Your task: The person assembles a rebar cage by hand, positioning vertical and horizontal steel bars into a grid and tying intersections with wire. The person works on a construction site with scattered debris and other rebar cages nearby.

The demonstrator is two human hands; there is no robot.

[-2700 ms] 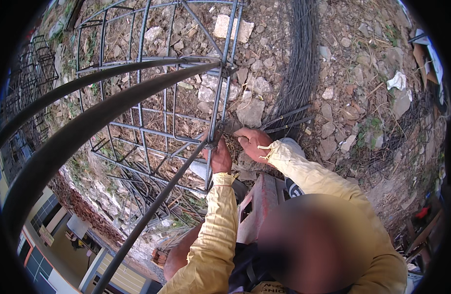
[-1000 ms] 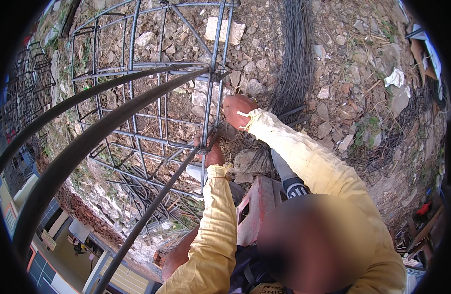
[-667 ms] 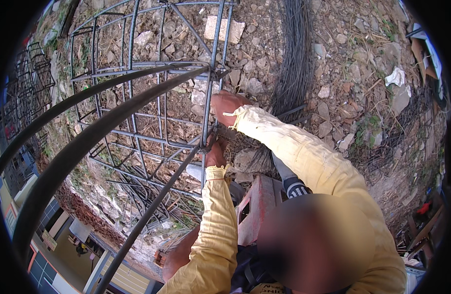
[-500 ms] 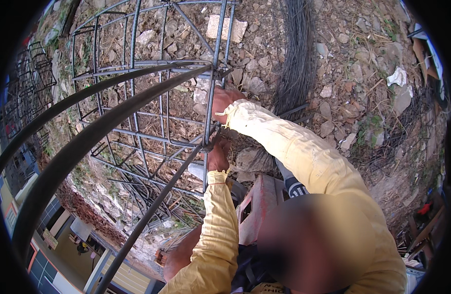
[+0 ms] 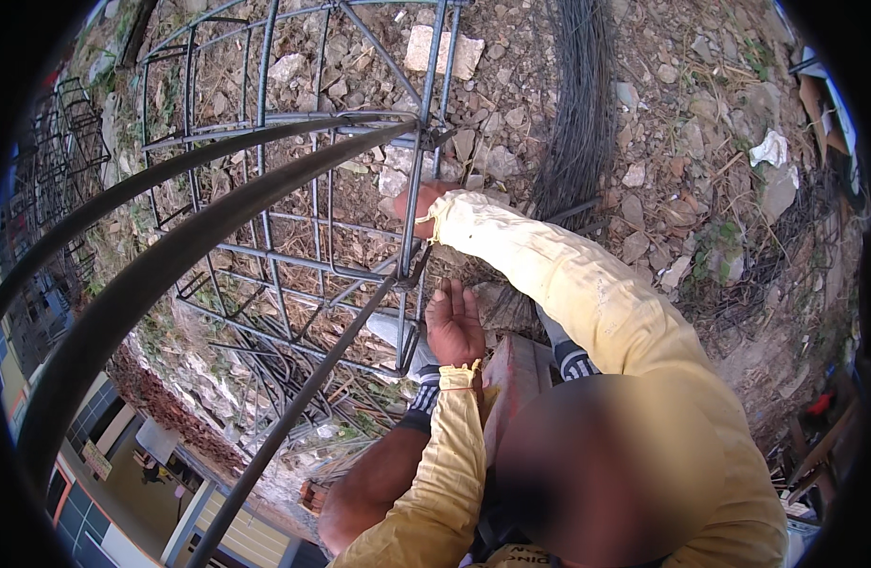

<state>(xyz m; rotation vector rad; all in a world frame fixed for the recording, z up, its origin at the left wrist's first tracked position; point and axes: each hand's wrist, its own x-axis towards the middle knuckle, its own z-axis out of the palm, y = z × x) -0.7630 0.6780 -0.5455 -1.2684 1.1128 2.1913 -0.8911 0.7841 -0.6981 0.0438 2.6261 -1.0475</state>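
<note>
"In the head view, where was the steel cage (image 5: 303, 262)?"

"Left of centre, over stony ground (image 5: 662, 123). The left hand (image 5: 455, 324) was just beside its near corner, fingers extended and slightly parted, seemingly empty. The right hand (image 5: 422, 201) was at a long bar, partly hidden; I couldn't tell how far its fingers were curled or what they held."

"And its handling?"

"Rigid and probably heavy overall, I'd judge; best gripped on straight runs between joints. Its grey rods were slender, the hoops bent squarish. The wire bundle (image 5: 575, 104) alongside looked dark, fine and springier."
</note>
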